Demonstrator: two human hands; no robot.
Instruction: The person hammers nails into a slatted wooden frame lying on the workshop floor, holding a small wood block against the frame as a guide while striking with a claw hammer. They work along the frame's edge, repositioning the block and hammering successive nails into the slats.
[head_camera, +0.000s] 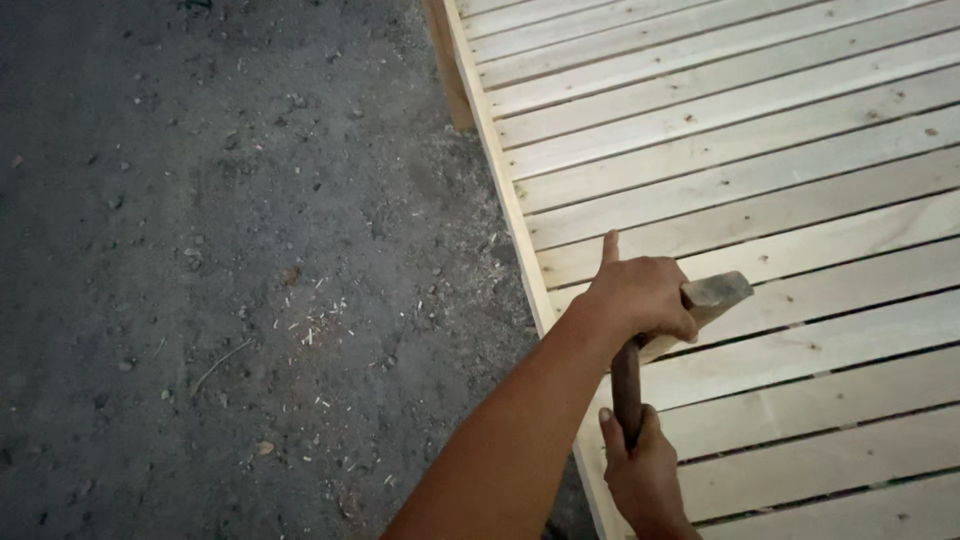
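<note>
While the slatted wooden frame is filling the right half of the frame, a hammer is being held low at centre right. Its dark handle is being clamped by the right hand at the bottom end, and the left hand is being closed around it just under the head. The long axis is being kept nearly upright, the head pointing right, over the pale slats. Dirt ground is being shown at left.

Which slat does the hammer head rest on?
The slat under the left hand; only it lies beneath the hammer head.
</note>
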